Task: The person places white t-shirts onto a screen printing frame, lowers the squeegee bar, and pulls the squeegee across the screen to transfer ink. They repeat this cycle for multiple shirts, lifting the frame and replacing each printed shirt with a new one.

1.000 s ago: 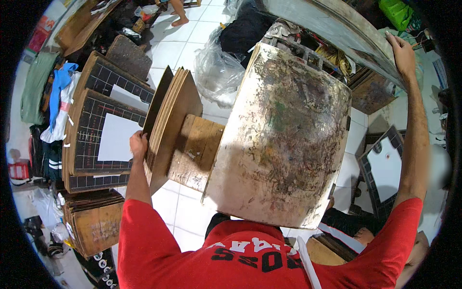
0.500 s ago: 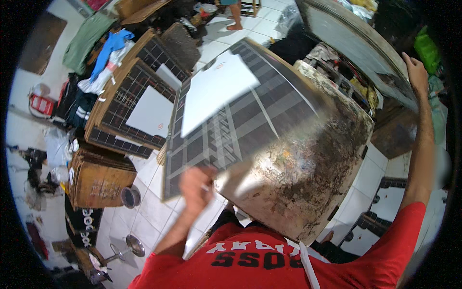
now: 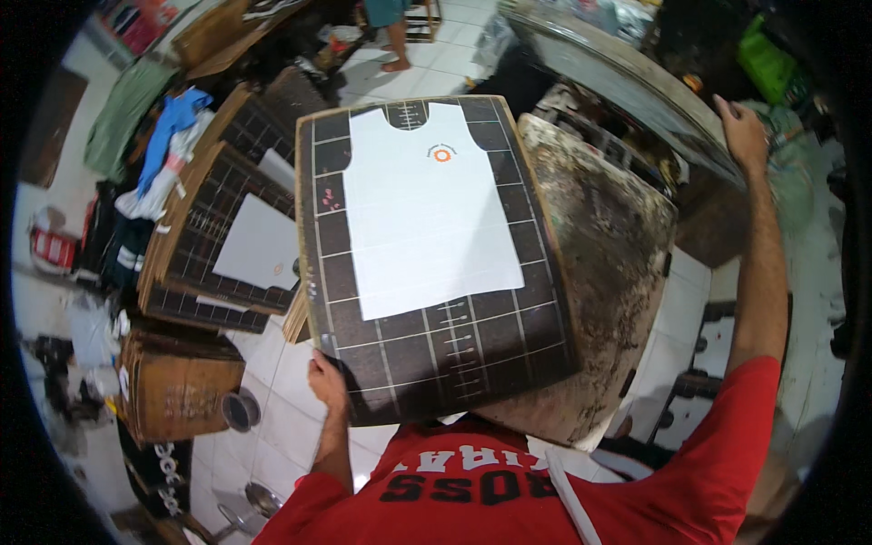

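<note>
My left hand (image 3: 329, 381) is closed round the lower left edge of a dark board (image 3: 400, 363) marked with a pale grid. A white sleeveless shirt panel (image 3: 431, 227) lies flat on that board, with a small orange ring-shaped print on its chest. The board tilts over a paint-stained worktable (image 3: 604, 227) and covers part of it. Far to the right, my outstretched right hand (image 3: 745, 136) grips the end of a large, raised grey frame (image 3: 627, 68). Its fingertips are partly hidden.
At left lean several similar gridded boards (image 3: 200, 222), one carrying a white panel. Below them stand stacked brown boards (image 3: 182, 377) and a grey container (image 3: 241, 411). White-panelled boards (image 3: 695, 386) lie at lower right. A person's bare leg (image 3: 397, 45) shows at the far side.
The gridded board has swung from a slanted position to nearly upright in view, facing me, and its lower edge has come nearer. My right hand stays at the raised frame.
</note>
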Tool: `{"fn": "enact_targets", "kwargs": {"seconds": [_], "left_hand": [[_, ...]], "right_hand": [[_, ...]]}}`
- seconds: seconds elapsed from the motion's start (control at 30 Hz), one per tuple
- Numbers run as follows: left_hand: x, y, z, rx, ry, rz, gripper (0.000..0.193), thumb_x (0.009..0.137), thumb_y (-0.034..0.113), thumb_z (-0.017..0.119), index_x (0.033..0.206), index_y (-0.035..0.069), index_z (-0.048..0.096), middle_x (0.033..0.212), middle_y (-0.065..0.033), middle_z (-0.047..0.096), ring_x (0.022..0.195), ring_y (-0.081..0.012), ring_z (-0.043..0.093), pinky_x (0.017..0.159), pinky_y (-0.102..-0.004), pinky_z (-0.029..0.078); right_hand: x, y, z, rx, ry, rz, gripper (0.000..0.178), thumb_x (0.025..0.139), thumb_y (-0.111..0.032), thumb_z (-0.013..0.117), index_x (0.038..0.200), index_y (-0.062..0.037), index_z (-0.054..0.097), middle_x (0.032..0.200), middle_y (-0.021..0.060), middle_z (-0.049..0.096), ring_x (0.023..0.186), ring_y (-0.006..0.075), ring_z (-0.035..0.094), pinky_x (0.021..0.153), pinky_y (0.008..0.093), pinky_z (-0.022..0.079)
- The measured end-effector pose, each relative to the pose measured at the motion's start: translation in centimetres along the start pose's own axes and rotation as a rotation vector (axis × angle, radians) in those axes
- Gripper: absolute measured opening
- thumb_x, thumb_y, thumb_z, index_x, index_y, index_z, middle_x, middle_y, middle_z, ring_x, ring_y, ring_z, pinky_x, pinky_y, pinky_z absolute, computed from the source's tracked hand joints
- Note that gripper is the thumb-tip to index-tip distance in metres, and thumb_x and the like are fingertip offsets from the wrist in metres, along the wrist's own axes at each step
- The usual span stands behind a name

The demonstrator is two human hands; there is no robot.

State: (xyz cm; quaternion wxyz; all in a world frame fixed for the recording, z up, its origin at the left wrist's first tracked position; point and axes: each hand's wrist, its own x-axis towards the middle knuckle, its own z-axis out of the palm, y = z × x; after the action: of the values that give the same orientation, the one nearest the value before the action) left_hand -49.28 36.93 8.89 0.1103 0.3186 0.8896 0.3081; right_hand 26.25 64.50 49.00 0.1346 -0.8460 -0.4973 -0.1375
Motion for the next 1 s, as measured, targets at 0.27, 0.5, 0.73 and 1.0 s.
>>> {"fn": "enact_targets", "kwargs": {"seconds": [0.27, 0.5, 0.73, 1.0], "left_hand": [[7.3, 7.9, 2.7, 0.199, -0.307, 0.444, 0.066, 0.097, 0.061, 0.059, 0.097, -0.004, 0.068, 0.088, -0.0270, 0.071, 0.083, -0.0455, 0.069, 0.076, -0.0515, 0.052], [-1.3, 12.1, 7.2, 0.133, -0.804, 0.728, 0.073, 0.073, 0.055, 0.089, 0.107, -0.003, 0.061, 0.092, -0.0290, 0.071, 0.090, -0.0496, 0.069, 0.079, -0.0539, 0.053], [-3.5, 12.3, 6.4, 0.188, -0.817, 0.588, 0.072, 0.074, 0.052, 0.089, 0.109, -0.003, 0.056, 0.095, -0.0296, 0.071, 0.093, -0.0495, 0.069, 0.081, -0.0537, 0.053], [-2.6, 14.3, 8.1, 0.274, -0.832, 0.506, 0.080, 0.070, 0.051, 0.093, 0.118, 0.001, 0.051, 0.105, -0.0276, 0.070, 0.099, -0.0445, 0.070, 0.083, -0.0500, 0.055]], "right_hand": [[-3.2, -0.8, 1.7, -0.020, 0.229, -0.027, 0.075, 0.087, -0.074, 0.057, 0.125, -0.0119, 0.074, 0.126, 0.0190, 0.071, 0.116, 0.0389, 0.068, 0.098, 0.0507, 0.054], [-4.2, -2.7, -0.8, 0.126, 0.236, -0.027, 0.061, 0.088, -0.060, 0.064, 0.087, -0.0003, 0.076, 0.090, 0.0285, 0.071, 0.091, 0.0454, 0.070, 0.079, 0.0510, 0.054], [-1.7, -2.3, -1.9, 0.212, 0.217, -0.019, 0.056, 0.084, -0.055, 0.067, 0.085, -0.0002, 0.076, 0.087, 0.0294, 0.071, 0.089, 0.0442, 0.071, 0.080, 0.0496, 0.054], [0.3, -2.1, -2.6, 0.213, 0.217, -0.031, 0.052, 0.083, -0.053, 0.068, 0.092, -0.0030, 0.080, 0.090, 0.0251, 0.074, 0.088, 0.0399, 0.073, 0.082, 0.0460, 0.056]]}}
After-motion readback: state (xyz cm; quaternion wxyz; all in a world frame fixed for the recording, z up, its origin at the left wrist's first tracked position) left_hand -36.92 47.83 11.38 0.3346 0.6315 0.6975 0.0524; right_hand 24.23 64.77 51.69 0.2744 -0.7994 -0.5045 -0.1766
